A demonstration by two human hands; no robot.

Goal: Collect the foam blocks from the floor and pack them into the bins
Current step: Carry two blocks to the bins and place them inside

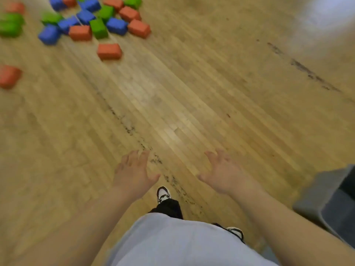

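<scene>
The foam blocks (pixel 92 20) lie clustered on the floor (pixel 192 93) far ahead to my left, one lone block (pixel 109 51) nearer me. The bin (pixel 326 198) stands to the right of my right grip (pixel 224 173).

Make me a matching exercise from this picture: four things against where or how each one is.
1. separate red foam block
2. grey plastic bin
3. left hand
4. forward white-and-black sneaker

A. at the right edge of the view
B. open, holding nothing
C. just below the gap between the two hands
D. alone, just below the pile of foam blocks

Pairs: 1-D, 2-A, 3-B, 4-C.
</scene>
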